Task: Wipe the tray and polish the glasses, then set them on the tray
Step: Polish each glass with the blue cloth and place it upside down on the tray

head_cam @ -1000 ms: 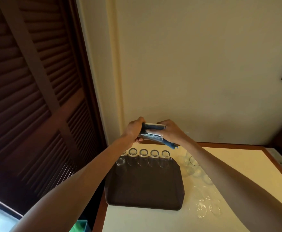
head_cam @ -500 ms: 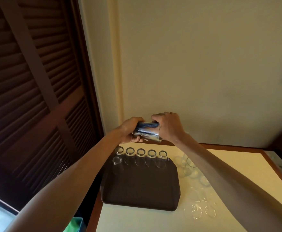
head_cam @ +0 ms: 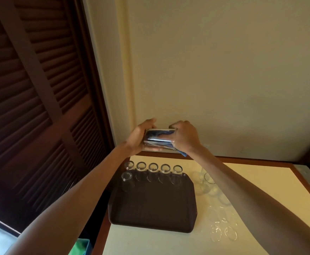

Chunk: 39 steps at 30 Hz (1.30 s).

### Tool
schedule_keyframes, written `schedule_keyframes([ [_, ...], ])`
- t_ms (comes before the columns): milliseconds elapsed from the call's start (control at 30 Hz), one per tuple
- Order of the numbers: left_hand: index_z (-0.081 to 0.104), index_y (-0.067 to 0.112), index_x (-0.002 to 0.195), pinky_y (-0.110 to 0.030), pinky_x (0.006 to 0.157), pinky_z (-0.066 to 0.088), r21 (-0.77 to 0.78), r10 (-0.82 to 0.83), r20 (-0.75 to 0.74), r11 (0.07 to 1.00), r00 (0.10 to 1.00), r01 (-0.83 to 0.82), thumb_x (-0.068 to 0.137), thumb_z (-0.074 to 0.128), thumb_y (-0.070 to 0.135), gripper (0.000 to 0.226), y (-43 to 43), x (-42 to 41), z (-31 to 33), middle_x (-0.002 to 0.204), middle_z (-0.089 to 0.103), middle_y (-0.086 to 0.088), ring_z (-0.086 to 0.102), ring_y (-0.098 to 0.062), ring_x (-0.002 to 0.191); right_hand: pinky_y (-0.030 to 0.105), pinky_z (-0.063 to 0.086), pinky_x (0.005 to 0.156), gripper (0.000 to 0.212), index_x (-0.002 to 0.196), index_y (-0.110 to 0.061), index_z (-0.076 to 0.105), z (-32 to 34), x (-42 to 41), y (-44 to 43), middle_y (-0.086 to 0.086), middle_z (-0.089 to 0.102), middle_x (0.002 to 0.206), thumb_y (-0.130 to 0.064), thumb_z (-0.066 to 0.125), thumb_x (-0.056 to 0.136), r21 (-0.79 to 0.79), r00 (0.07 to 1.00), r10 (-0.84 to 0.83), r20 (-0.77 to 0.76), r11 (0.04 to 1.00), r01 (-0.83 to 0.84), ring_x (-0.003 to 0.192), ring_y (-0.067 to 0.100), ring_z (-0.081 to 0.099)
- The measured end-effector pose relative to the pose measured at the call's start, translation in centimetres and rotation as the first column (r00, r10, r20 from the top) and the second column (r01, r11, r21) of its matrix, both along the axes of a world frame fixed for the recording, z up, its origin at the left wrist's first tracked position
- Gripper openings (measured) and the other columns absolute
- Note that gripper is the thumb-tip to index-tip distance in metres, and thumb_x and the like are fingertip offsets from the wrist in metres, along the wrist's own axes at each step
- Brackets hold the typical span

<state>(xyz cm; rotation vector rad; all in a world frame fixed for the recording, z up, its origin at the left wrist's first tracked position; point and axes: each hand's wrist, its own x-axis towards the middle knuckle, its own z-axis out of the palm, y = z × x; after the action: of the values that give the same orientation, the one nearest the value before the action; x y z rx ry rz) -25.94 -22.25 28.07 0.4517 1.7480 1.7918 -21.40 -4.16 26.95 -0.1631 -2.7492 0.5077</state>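
Observation:
I hold a clear glass on its side in the air above the table's far edge. My left hand grips its base end. My right hand is at its mouth end, fingers curled round a blue cloth that is stuffed inside the glass, with a corner hanging below my wrist. Below, a dark brown tray lies on the table with several upside-down glasses in a row along its far edge and one more in front at the left.
Several more clear glasses stand on the cream table right of the tray, partly hidden by my right forearm. A dark louvred door fills the left. A green object sits below the table's left edge.
Both hands and the glass stayed at about the same height; the glass has turned between them and a corner of the blue cloth now hangs below my right wrist again.

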Motion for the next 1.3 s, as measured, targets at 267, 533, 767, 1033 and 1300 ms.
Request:
schedule_keyframes([
  [267,0.064,-0.001,0.099,-0.028,0.046,0.055,-0.072,0.208,-0.102,0.974,0.973,-0.215,0.106,0.052,0.029,0.033,1.6,0.4,-0.5,0.082,0.066,-0.019,0.072,-0.025,0.061,0.034,0.053,0.062,0.016,0.07,-0.019,0.066,-0.2,0.3,0.2,0.003,0.068,0.068,-0.013,0.075,0.081,-0.057,0.996,0.03,-0.088,0.998,-0.035,0.066,0.022,0.064],
  [533,0.062,-0.001,0.095,-0.039,0.056,0.063,0.046,0.179,-0.403,0.983,0.898,-0.176,0.108,0.053,0.03,0.035,1.3,-0.4,-1.1,0.088,0.065,-0.022,0.075,-0.033,0.079,0.034,0.059,0.052,0.025,0.101,0.002,0.069,-0.4,-1.2,0.3,0.008,0.072,0.078,-0.022,0.068,0.096,-0.623,0.954,0.112,0.279,0.777,0.092,0.055,0.016,0.067],
  [767,0.065,0.005,0.116,-0.033,0.056,0.06,-0.014,0.172,0.23,0.985,0.958,-0.174,0.104,0.055,0.046,0.044,1.8,-1.0,-0.2,0.097,0.074,-0.016,0.077,-0.026,0.077,0.05,0.057,0.074,0.024,0.102,0.005,0.074,2.7,0.4,-0.6,0.022,0.072,0.102,-0.001,0.054,0.089,-0.139,0.999,0.048,-0.008,0.989,-0.049,0.085,0.041,0.068],
  [1033,0.063,-0.004,0.089,-0.026,0.04,0.049,-0.035,0.257,-0.389,0.956,0.885,-0.293,0.108,0.047,0.02,0.035,2.3,-0.7,0.2,0.077,0.069,-0.016,0.07,-0.023,0.06,0.023,0.046,0.042,0.051,0.086,-0.01,0.068,-1.0,-2.0,0.5,0.003,0.063,0.061,-0.06,0.064,0.089,-0.772,0.906,0.272,0.325,0.63,0.088,0.047,0.015,0.052],
  [1300,0.063,0.007,0.096,-0.028,0.052,0.056,0.102,0.043,0.004,0.994,0.999,-0.043,0.108,0.043,0.04,0.041,1.1,-1.0,-0.2,0.083,0.069,-0.007,0.069,-0.019,0.07,0.025,0.036,0.044,0.021,0.083,-0.002,0.071,1.5,-0.8,-0.1,0.007,0.059,0.061,-0.017,0.057,0.089,-0.098,0.996,0.019,0.084,0.995,-0.011,0.052,0.024,0.056],
])
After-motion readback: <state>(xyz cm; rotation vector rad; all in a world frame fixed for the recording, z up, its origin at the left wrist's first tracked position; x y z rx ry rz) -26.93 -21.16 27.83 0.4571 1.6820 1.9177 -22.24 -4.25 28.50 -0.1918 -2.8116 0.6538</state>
